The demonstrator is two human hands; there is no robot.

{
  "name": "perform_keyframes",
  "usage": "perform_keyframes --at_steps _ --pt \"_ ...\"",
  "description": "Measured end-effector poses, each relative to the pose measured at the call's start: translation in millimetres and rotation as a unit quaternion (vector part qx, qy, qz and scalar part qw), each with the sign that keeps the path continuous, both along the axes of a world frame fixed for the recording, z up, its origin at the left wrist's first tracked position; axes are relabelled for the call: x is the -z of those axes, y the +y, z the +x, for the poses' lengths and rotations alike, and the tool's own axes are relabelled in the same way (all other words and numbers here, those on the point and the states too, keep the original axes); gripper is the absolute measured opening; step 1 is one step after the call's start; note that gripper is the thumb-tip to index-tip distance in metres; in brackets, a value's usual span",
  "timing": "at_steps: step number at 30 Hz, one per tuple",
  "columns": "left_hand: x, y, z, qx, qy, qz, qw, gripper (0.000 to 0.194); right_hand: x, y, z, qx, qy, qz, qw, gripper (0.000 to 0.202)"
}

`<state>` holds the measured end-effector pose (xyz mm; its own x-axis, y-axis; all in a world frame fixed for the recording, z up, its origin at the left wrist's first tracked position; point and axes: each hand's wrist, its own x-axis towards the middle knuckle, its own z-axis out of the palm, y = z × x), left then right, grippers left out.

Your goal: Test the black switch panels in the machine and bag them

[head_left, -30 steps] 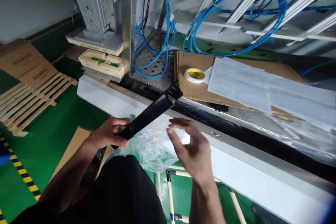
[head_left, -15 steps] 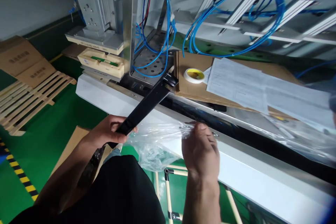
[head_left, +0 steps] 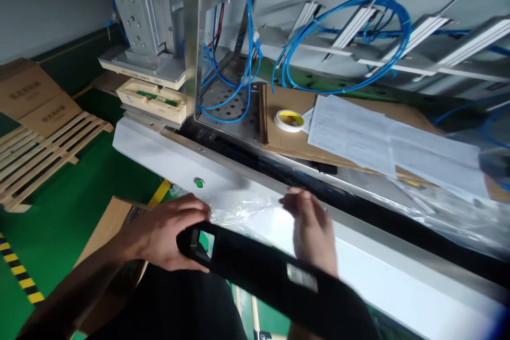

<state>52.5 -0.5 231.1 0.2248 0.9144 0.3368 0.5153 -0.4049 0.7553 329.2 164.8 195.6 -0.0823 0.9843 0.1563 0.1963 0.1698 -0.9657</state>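
Observation:
A long black plastic part (head_left: 255, 259) slants across my lap, with a rectangular opening near its left end and a white label on its face. My left hand (head_left: 171, 231) is closed around that left end. Behind the part, a clear plastic bag (head_left: 243, 210) stretches between my two hands. My right hand (head_left: 313, 228) is closed, its fingertips pinching the edge of the bag; the part hides my right wrist.
A white machine front with a green button (head_left: 200, 183) runs before me. On the machine lie cardboard sheets (head_left: 274, 138), a tape roll (head_left: 289, 121) and papers (head_left: 350, 127). Blue hoses (head_left: 342, 85) loop behind. A press fixture (head_left: 151, 100) stands left, beyond a wooden pallet (head_left: 51, 143).
The black part has swung from pointing away toward the machine to lying across my lap, its label side now showing. The bag hangs lower behind it. The green button has come into sight.

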Motion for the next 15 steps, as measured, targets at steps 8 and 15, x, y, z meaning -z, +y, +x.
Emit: perform_keyframes --at_steps 8,15 --pt "-16.1 -4.1 1.2 0.103 0.202 0.098 0.969 0.034 -47.9 0.1 -6.1 -0.336 -0.211 -0.074 0.915 0.041" --pt "-13.5 -4.6 10.0 0.119 0.246 0.201 0.941 0.041 -40.3 -14.7 -21.4 -0.067 -0.072 -0.033 0.995 0.045"
